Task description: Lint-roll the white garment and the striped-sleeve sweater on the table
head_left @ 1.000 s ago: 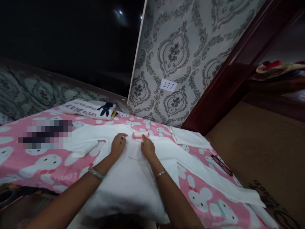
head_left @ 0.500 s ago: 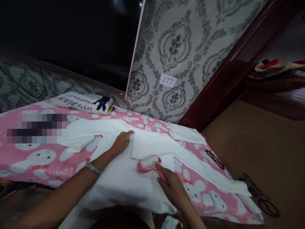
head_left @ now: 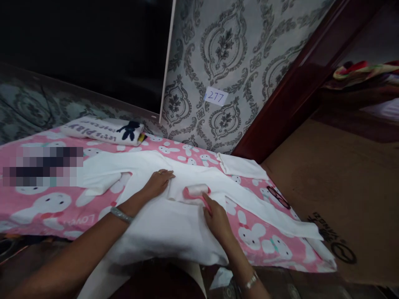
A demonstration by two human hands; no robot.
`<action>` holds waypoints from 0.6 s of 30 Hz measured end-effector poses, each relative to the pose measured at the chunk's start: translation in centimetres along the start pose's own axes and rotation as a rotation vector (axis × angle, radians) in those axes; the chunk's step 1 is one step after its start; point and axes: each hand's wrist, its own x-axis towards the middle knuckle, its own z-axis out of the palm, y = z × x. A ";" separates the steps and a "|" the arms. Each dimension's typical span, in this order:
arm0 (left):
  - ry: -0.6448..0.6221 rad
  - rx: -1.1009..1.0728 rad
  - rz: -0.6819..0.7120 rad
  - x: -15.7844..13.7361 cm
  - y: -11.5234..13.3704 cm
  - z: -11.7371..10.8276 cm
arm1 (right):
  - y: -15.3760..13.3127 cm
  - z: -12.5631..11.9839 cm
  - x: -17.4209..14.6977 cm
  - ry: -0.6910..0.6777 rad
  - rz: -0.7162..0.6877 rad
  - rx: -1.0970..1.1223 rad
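A pink blanket printed with white rabbits is covering the surface in front of you, running from nine o'clock across to four o'clock. On it a white garment is lying spread flat, its body hanging over the near edge at six o'clock and one long sleeve trailing out toward four o'clock. A folded white printed cloth is resting at eleven o'clock near the patterned wall, and a smaller folded white piece is sitting at two o'clock of the garment's chest. A paper label reading 277 is sticking to the wall at twelve o'clock.

Your left hand is lying open, palm down, pressing the garment flat, a bracelet showing at its wrist. Your right hand is closing around the pink handle of a lint roller, whose white head is touching the garment's chest just at three o'clock of your left fingertips.
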 end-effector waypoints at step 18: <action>0.329 -0.092 -0.276 -0.3 -0.5 -1.5 | -6.7 2.2 12.5 -0.015 0.046 -0.039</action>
